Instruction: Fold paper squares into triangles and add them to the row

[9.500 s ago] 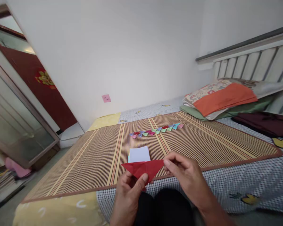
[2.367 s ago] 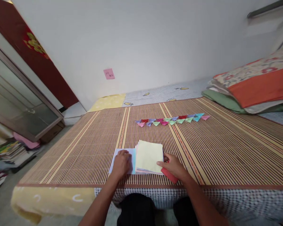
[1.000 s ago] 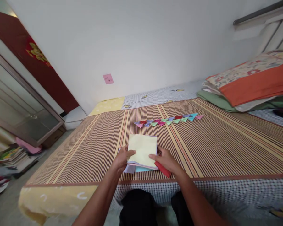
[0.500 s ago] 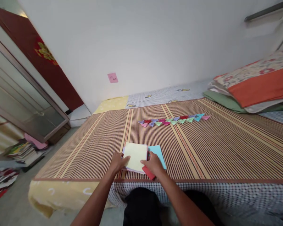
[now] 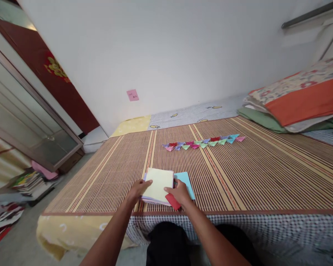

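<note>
Between my hands lies a stack of square coloured paper point(image 5: 158, 184), pale yellow on top with lilac and pink edges showing beneath. My left hand point(image 5: 138, 189) grips its left side, thumb on top and fingers at the edge. At the right side, my right hand point(image 5: 178, 191) holds the stack in the same way, its thumb on the yellow sheet. A red piece of paper point(image 5: 172, 201) sticks out under my right palm; whether the hand touches it, I cannot tell. Light blue paper point(image 5: 185, 181) lies flat just right of the stack, partly behind my right hand.
Folded paper triangles point(image 5: 204, 142) in several colours form a row farther back on the striped bamboo mat point(image 5: 113, 166). Folded bedding point(image 5: 302, 99) is piled at the right. A pink note point(image 5: 132, 95) is on the wall. Books point(image 5: 30, 181) stand on the floor at left.
The stack's lower left has shifted slightly, showing more of the under sheets there. My left hand has moved a little left with its edge. The camera view has tilted slightly.
</note>
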A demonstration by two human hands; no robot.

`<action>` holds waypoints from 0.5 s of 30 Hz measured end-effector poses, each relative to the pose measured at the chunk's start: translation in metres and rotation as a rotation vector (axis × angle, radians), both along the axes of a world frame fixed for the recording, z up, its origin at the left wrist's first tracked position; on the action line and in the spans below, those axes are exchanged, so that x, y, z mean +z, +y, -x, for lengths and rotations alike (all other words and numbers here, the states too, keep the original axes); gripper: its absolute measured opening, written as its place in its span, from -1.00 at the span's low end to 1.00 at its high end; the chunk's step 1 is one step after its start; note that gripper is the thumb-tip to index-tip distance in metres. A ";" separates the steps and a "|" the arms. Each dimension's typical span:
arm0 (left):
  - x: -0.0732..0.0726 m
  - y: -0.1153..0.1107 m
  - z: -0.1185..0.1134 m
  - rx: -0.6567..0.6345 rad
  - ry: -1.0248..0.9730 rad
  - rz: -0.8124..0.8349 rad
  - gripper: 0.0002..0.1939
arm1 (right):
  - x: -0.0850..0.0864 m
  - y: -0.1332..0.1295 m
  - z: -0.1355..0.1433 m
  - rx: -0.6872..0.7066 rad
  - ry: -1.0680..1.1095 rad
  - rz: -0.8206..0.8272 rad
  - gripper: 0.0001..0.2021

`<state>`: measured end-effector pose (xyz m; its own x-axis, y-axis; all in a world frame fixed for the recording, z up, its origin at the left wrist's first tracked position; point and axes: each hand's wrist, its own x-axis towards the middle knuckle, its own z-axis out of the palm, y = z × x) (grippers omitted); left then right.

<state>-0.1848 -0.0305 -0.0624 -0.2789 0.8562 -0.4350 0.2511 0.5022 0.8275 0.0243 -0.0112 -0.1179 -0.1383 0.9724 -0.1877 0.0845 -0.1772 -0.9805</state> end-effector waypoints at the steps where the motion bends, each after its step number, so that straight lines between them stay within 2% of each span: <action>1: 0.002 -0.001 -0.001 0.004 -0.048 -0.015 -0.61 | -0.002 0.000 0.002 -0.002 0.045 0.021 -0.72; 6: 0.018 -0.004 -0.004 0.051 -0.238 -0.112 -0.61 | 0.002 0.001 0.006 0.032 0.260 0.099 -0.71; 9: 0.033 -0.006 -0.005 0.068 -0.345 -0.171 -0.62 | 0.013 0.001 0.005 0.106 0.377 0.121 -0.75; 15: 0.060 -0.013 -0.013 0.092 -0.507 -0.262 -0.48 | 0.034 0.007 -0.003 0.184 0.524 0.155 -0.78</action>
<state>-0.1719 -0.0439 -0.0023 -0.1694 0.9354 -0.3102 -0.2446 0.2650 0.9327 0.0275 -0.0046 -0.0835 -0.4158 0.8900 -0.1870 -0.3628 -0.3509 -0.8633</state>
